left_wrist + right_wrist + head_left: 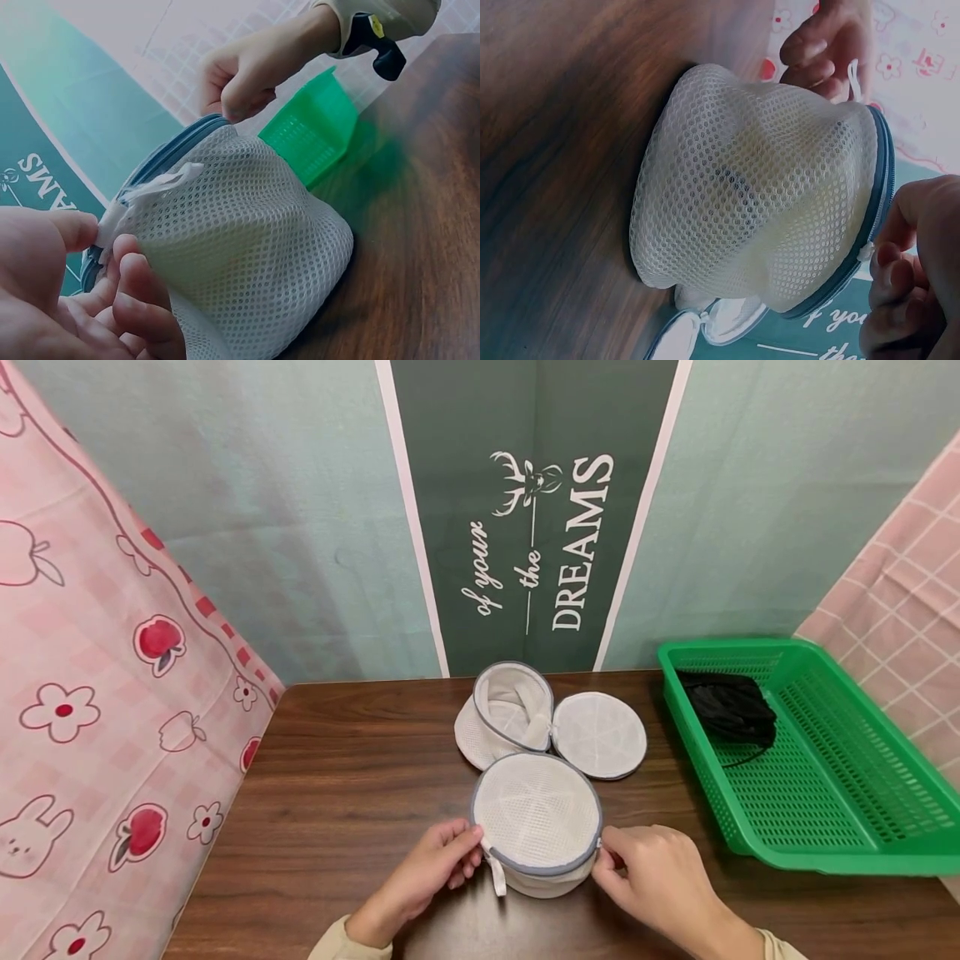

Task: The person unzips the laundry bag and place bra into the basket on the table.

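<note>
In the head view, a round white mesh bag with a grey-blue zipped rim is standing on the brown desk, between the person's two hands. The left hand is pinching the rim at the near left, just beside a white tab that is hanging down. The right hand is grasping the small zipper pull at the rim's right, its fingers curling in. Just behind, a second mesh bag is lying tipped with its mouth open, its round lid spreading out to the right. Farther right, a green basket is holding a black bundle. A lettered cloth is hanging behind the desk.

In the left wrist view, the left thumb and index finger are squeezing white fabric at the rim, while the other fingers are bending loosely beside the mesh wall. The right hand is appearing at the rim's far end, its fingers folding tightly.

In the right wrist view, the right fingers are closing around the white pull on the blue zipper. The left hand is showing beyond the bag, near the tab, and the second bag's open mouth is showing below.
</note>
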{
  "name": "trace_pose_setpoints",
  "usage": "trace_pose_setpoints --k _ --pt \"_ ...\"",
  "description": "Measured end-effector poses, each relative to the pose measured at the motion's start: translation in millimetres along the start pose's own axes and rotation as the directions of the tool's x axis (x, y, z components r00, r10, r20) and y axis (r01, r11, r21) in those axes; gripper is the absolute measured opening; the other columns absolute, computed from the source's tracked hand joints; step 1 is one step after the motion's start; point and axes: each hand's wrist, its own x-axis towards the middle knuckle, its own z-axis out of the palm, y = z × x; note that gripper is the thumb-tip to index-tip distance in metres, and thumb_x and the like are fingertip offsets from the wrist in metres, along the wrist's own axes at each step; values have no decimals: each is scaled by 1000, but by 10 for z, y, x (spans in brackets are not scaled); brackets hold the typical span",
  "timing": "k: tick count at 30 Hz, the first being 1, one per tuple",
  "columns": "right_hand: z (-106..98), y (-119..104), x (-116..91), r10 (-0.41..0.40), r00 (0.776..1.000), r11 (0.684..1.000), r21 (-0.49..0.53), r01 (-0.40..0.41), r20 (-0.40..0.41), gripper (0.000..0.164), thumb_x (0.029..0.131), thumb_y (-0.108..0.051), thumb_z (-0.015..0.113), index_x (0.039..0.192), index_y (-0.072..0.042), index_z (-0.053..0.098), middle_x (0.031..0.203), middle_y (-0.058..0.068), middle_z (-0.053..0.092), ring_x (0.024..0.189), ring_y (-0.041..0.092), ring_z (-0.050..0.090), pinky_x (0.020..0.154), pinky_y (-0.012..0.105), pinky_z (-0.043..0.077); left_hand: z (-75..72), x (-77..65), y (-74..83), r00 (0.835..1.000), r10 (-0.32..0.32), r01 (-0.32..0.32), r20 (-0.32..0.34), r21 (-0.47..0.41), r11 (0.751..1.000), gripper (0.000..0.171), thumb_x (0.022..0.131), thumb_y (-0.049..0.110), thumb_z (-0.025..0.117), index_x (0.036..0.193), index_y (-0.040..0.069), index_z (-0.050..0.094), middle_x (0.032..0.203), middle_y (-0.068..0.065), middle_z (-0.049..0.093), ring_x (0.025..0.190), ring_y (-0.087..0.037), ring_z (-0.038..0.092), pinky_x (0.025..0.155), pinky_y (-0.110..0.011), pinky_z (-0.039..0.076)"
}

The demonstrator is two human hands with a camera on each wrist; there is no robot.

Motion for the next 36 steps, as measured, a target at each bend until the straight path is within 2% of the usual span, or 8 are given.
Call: trace_pose_setpoints --k 6,11,18,20,25,31,36 --pt "-5 -35 -8 -10 1000 999 44 9 29 36 61 -13 65 60 -31 34 60 -22 23 54 -1 22 48 16 18 -14 5 26 999 27 -27 -17 3 1000 21 105 17 54 85 9 54 77 3 56 61 -3 47 51 -15 36" --pt "-8 -66 -3 -31 997 997 80 25 70 37 62 -14 67 61 -32 35 61 -23 23 55 -3 22 50 13 19 -31 7 22 998 66 -67 -19 -13 998 10 101 11 59 94 6 54 77 4 55 62 -3 48 51 -15 38" --pt "37 -78 -2 -162 982 972 188 142 97 37 63 -12 71 62 -30 38 62 -22 23 57 -5 20 54 11 18 -50 27 13 995 59 -61 -86 -23 998 14 100 9 60 105 -2 52 78 1 55 61 -5 48 50 -15 38" --pt "48 -79 -3 -178 979 967 204 155 102 38 64 -12 71 62 -30 38 63 -22 23 57 -6 20 54 10 17 -50 32 12 994 58 -61 -95 -28 998 15 101 9 59 106 -3 51 77 1 55 61 -5 49 50 -16 38" --pt "50 -89 -5 -177 977 965 216 147 123 38 65 -13 72 63 -31 38 63 -23 23 57 -6 21 54 9 18 -45 37 5 994 51 -54 -100 -26 998 13 104 12 56 99 1 52 72 1 53 56 -5 46 49 -16 37" --pt "77 -98 -1 -202 974 952 253 171 102 35 64 -11 72 63 -30 42 62 -22 27 57 -7 22 53 9 19 -39 27 -5 998 11 -12 -69 -19 1000 28 108 20 48 83 8 51 66 3 50 49 -5 39 46 -16 34" --pt "79 -107 13 -203 974 953 247 173 102 33 66 -13 70 63 -29 42 61 -21 27 56 -5 23 53 10 20 -32 -2 -3 999 -30 29 -29 -13 999 30 108 25 48 83 9 53 68 2 52 54 -5 44 46 -15 34"
